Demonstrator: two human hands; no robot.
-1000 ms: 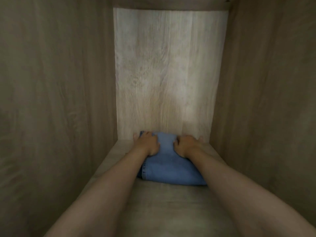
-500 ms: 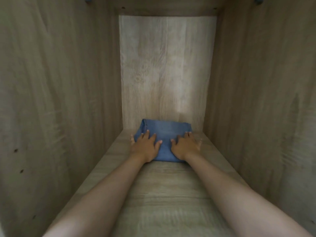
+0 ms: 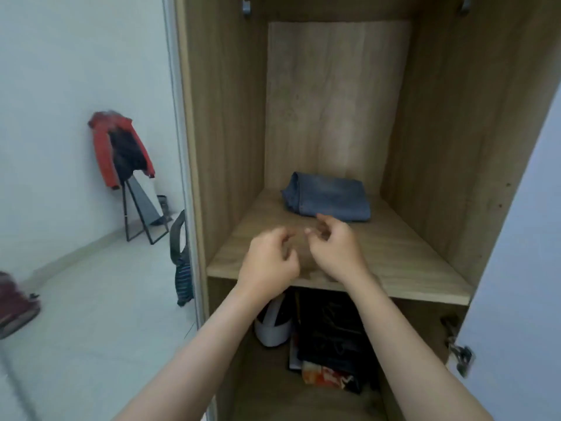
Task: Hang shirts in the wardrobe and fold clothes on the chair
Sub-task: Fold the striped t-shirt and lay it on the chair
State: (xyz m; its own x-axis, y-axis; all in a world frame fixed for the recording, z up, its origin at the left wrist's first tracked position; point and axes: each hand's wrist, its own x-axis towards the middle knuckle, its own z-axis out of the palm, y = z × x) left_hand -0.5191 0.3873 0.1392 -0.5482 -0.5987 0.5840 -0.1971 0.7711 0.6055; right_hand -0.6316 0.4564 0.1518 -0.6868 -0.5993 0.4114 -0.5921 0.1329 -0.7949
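Wooden wardrobe shelf (image 3: 394, 256) holds the folded jeans (image 3: 328, 201) near its back wall; your left hand (image 3: 268, 262) and your right hand (image 3: 334, 250) hover above the front edge, fingers loosely curled, grasping nothing, both apart from the jeans.

Head view, downward into wardrobe (image 3: 455, 132)

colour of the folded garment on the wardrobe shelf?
Faded blue denim; the folded jeans show best in the head view.
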